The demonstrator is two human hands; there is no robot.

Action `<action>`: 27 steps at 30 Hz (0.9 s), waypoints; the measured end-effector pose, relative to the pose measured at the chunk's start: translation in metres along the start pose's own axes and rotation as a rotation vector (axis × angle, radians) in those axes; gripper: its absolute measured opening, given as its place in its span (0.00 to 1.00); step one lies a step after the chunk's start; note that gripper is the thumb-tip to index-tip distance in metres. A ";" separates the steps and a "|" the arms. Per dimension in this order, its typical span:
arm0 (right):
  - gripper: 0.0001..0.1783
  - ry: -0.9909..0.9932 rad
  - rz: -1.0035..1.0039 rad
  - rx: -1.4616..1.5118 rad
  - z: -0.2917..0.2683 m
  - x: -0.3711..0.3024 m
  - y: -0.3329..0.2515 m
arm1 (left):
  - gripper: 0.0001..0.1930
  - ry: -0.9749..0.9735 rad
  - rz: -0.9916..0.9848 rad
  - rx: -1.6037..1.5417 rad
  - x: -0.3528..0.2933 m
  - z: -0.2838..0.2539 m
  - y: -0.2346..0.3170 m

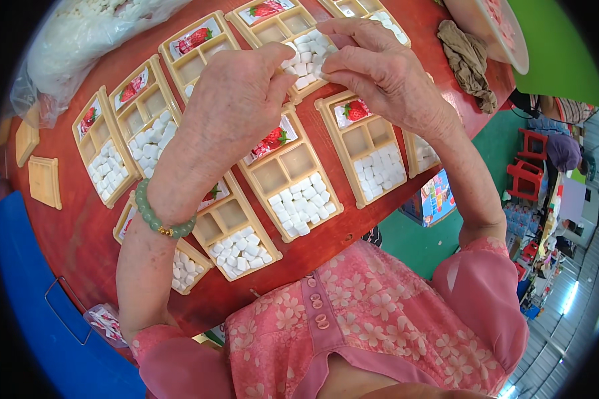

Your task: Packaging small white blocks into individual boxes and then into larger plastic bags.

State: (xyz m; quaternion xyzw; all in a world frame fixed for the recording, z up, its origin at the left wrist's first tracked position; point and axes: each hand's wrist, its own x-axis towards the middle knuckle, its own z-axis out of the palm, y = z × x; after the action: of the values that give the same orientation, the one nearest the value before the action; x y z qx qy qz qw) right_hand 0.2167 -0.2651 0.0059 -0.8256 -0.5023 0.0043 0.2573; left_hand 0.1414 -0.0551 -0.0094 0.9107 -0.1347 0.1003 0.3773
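Both my hands are over a cream tray point(293, 100) at the far middle, whose large section is filled with small white marshmallow-like pieces point(305, 61). My left hand point(236, 100), with a green bead bracelet point(154, 216) at the wrist, has its thumb and forefinger curled together at the tray's left side. Opposite it, my right hand point(386, 73) has bent, closed fingers at the right side of the same pieces. White bits show by the fingertips of both; whether either hand grips one, I cannot make out.
Several similar trays point(283, 229) with strawberry-printed packets point(269, 143) and white pieces cover the red table point(73, 233). A plastic bag point(80, 53) lies far left, two small cream pieces point(44, 183) below it. At far right are a brown cloth point(466, 63) and a pale basin point(519, 46).
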 end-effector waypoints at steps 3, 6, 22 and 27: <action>0.05 -0.017 0.005 -0.005 -0.002 0.006 -0.006 | 0.11 -0.008 -0.014 -0.012 0.000 0.000 0.000; 0.04 -0.028 0.004 -0.024 -0.002 0.010 -0.008 | 0.11 -0.020 -0.023 0.006 0.000 0.000 0.000; 0.03 -0.039 -0.010 -0.106 -0.002 0.011 -0.006 | 0.11 -0.031 -0.028 0.002 0.001 0.002 0.000; 0.04 -0.032 0.038 -0.026 -0.004 0.002 -0.006 | 0.11 -0.029 -0.026 0.026 0.001 0.002 0.000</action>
State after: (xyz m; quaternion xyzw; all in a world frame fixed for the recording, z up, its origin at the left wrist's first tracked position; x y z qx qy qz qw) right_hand 0.2138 -0.2628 0.0131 -0.8381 -0.4905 0.0158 0.2381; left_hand 0.1425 -0.0565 -0.0109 0.9185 -0.1271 0.0839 0.3649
